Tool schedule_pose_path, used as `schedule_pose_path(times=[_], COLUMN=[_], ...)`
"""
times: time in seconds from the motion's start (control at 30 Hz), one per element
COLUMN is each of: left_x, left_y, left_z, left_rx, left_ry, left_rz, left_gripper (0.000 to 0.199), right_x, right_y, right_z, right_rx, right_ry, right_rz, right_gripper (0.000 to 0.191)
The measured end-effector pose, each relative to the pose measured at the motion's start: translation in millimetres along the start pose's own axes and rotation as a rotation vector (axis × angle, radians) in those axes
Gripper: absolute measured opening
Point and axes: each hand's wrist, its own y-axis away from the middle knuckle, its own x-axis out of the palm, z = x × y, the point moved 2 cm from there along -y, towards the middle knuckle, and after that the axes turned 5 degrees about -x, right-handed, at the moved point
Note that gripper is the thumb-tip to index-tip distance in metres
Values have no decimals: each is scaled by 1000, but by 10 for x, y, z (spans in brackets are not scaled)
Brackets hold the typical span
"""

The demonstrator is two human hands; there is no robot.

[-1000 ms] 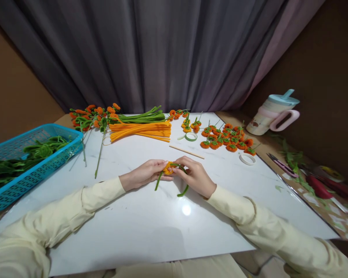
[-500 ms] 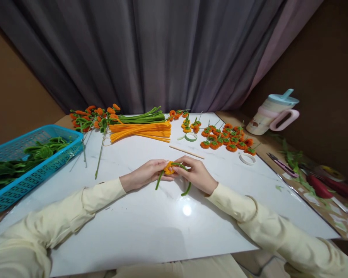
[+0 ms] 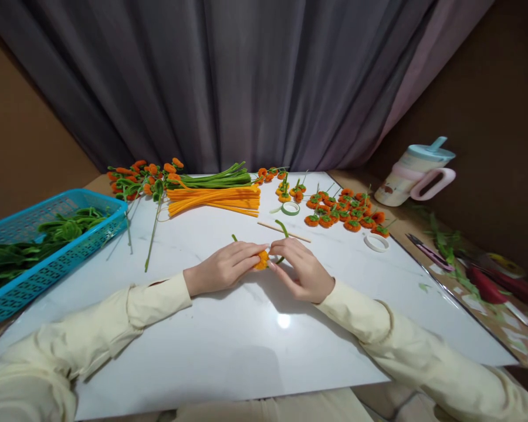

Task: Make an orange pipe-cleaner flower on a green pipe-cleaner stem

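Observation:
Over the white tabletop, my left hand (image 3: 222,265) is closed round a small yellow-orange pipe-cleaner flower (image 3: 262,260), its fingers hiding part of it. From the right, my right hand (image 3: 303,269) pinches at a green pipe cleaner (image 3: 283,228) that curves up past its fingers beside the flower. Another green end pokes out behind my left fingers. A thin wooden stick (image 3: 286,232) lies just beyond my hands.
A blue basket (image 3: 66,261) of green leaves stands left. Orange pipe cleaners (image 3: 213,201), green ones (image 3: 215,177) and finished orange flowers (image 3: 345,208) lie at the back. Tape rolls (image 3: 376,242), pliers (image 3: 429,252) and a lidded cup (image 3: 416,174) are right.
The flower has been turned over in my hands. Its green ends hung toward me before and now point away. My left hand has rolled palm down.

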Motion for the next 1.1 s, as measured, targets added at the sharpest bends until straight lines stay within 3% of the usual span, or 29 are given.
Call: schedule_pose_path(times=[0.33, 0.77, 1.1], left_x=[37, 62, 70], left_y=[15, 20, -10], left_z=[14, -2, -45], left_rx=[-43, -72, -87], left_ry=[-10, 79, -8], left_rz=[18, 7, 49], left_gripper=[26, 21, 21], right_x=[70, 154, 223], right_y=[12, 40, 40], right_z=[-52, -43, -51], right_rx=[-85, -164, -213], right_ry=[188, 335, 442], right_rz=[117, 109, 159], right_gripper=[10, 26, 24])
